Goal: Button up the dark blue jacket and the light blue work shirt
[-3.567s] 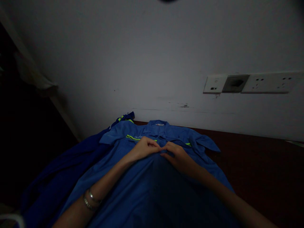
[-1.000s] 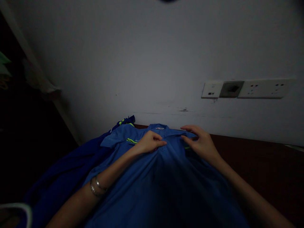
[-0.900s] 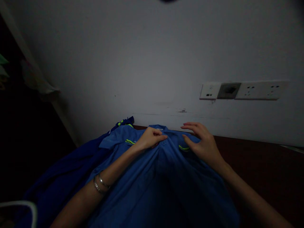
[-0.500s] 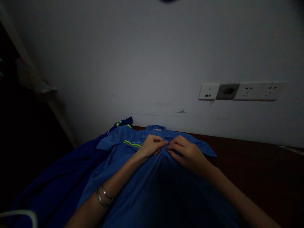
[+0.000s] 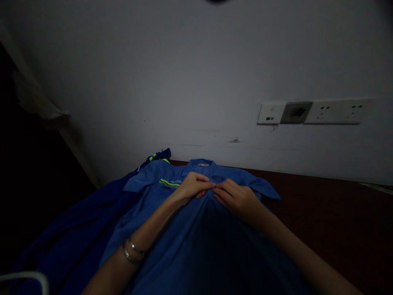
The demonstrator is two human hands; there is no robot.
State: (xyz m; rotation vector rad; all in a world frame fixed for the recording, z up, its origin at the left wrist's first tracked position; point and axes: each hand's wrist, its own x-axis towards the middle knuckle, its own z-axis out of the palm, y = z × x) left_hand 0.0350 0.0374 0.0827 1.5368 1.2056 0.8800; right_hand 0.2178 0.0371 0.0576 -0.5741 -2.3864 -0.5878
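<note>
The light-blue shirt is laid out in the middle of the dark table, its collar at the far side and its body spread toward the near edge. At the upper front, the cloth is pinched between thumb and fingers by the left hand; by the right hand, with fingers curled, the same spot is gripped at the fingertips, which almost meet those of the left. The step in hand is judged to be close work on the front opening; a button cannot be made out under the fingers. A steady hold on the left and a fine, small movement on the right seem called for, with the two edges kept level.

The cloth looks thin, soft and matt, drawn into creases that fan out toward the near side. A yellow-green strip is seen across the left chest, and a small white label inside the collar. Two rounded metal bracelets are worn on the left wrist. To the left, a dark-blue garment is heaped in long folds. To the right, the smooth red-brown table is bordered by a scuffed pale wall, where flat square sockets are set.
</note>
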